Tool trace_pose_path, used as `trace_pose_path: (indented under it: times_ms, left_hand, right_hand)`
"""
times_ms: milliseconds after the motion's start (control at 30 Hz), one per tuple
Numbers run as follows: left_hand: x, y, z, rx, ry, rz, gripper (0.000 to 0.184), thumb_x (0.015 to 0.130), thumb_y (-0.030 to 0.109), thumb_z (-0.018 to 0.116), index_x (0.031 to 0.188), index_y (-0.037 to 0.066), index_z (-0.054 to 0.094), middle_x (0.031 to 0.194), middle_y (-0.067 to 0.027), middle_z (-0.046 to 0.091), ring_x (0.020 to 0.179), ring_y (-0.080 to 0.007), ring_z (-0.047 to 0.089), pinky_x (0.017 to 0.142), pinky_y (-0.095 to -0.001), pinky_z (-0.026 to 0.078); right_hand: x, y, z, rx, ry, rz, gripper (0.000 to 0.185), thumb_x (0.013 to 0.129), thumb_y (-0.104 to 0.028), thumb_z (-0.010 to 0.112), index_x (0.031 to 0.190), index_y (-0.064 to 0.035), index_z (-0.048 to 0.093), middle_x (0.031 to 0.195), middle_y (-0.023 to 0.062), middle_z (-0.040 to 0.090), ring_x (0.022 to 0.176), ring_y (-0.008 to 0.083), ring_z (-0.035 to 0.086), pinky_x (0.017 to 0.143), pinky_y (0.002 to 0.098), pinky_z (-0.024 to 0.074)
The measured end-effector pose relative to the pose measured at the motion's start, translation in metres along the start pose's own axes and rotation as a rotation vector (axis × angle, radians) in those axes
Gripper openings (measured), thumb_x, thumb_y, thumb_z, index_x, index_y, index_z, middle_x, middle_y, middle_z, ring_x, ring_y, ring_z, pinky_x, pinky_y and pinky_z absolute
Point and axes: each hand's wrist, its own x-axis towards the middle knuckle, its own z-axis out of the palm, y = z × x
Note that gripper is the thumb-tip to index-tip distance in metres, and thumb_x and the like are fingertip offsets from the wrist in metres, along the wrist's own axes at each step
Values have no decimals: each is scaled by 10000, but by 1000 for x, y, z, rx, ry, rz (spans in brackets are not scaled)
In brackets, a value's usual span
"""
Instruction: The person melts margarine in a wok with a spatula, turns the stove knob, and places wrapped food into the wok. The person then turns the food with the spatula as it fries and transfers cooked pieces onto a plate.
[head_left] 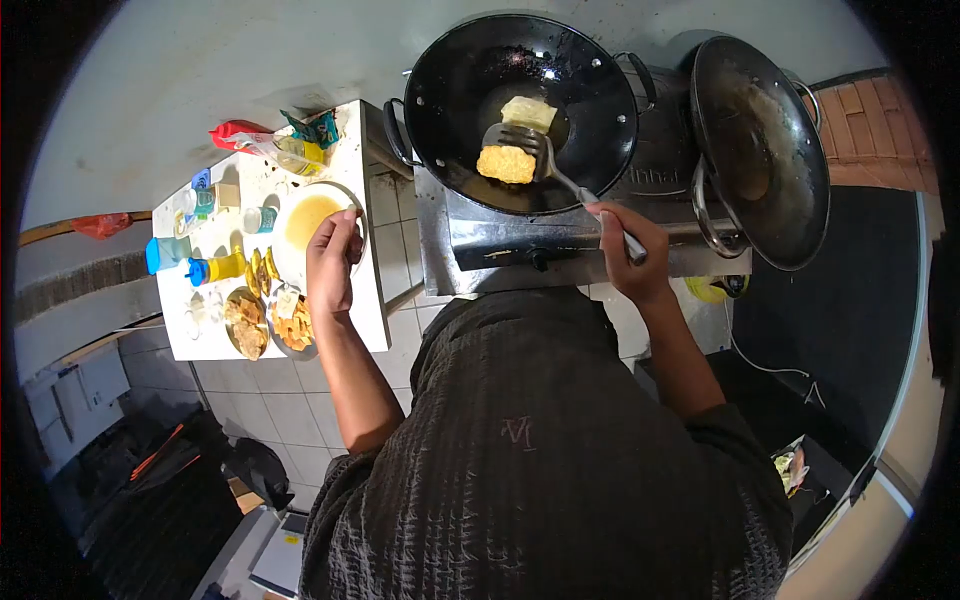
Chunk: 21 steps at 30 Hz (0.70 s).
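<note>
My right hand (636, 248) is closed around the handle of a slotted metal spatula (566, 182), whose head is over a black wok (445, 105). A golden fried piece (507, 164) is at the spatula's head; whether it rests on the blade I cannot tell. A paler piece (529, 114) lies in the wok just beyond. My left hand (334, 262) is raised at the right side of a white dish (290, 264) of beige batter (310, 218). Its fingers are curled together, and anything between them is hidden.
The wok sits on a metal gas stove (480, 240). A large dark pan (770, 150) leans at its right. On the white table (345, 150) stand plates of fried food (291, 322), bananas (262, 272), a yellow bottle (222, 267), cups and food packets (295, 152).
</note>
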Motion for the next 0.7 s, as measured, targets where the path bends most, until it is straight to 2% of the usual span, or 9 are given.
trace_pose_path:
  times_ms: [67, 167, 300, 400, 600, 700]
  left_hand:
    - [-2, 1, -1, -3, -4, 1, 226, 938, 231, 602, 1003, 20, 650, 654, 75, 432, 573, -38, 345, 529, -198, 259]
    - [-2, 3, 0, 7, -7, 10, 222, 938, 230, 602, 996, 21, 650, 653, 74, 430, 572, -39, 343, 528, -199, 257]
    - [-4, 0, -2, 12, 16, -9, 218, 938, 222, 598, 992, 17, 649, 645, 71, 428, 563, -40, 337, 520, -203, 252]
    - [-3, 0, 4, 3, 17, -4, 216, 937, 220, 598, 992, 17, 648, 642, 72, 426, 558, -39, 333, 516, -204, 247]
    - [-3, -3, -1, -7, -10, 5, 221, 935, 228, 604, 996, 19, 644, 649, 74, 430, 557, -35, 336, 510, -202, 246]
    - [-6, -5, -2, -16, -5, -3, 219, 936, 232, 606, 993, 24, 644, 649, 76, 431, 557, -32, 338, 508, -201, 248]
  right_hand:
    - [-2, -5, -3, 39, -73, 133, 179, 925, -94, 555, 999, 15, 675, 905, 161, 709, 793, 204, 702, 689, 299, 536]
    - [1, -2, -1, 6, -16, 55, 179, 926, -94, 552, 997, 15, 677, 909, 162, 710, 786, 199, 701, 686, 299, 534]
    - [-2, -3, -1, 40, -1, 85, 180, 924, -93, 553, 994, 17, 677, 916, 162, 711, 798, 211, 704, 704, 310, 537]
    - [2, -2, 0, -17, 4, 24, 181, 920, -93, 554, 991, 19, 677, 918, 161, 711, 814, 221, 708, 710, 313, 540]
    - [3, -3, 0, -10, 6, 37, 188, 922, -91, 546, 995, 21, 679, 915, 163, 711, 822, 222, 708, 718, 310, 541]
    - [1, -8, 0, 68, -23, 131, 193, 924, -91, 544, 1008, 21, 677, 915, 162, 710, 811, 200, 702, 710, 301, 538]
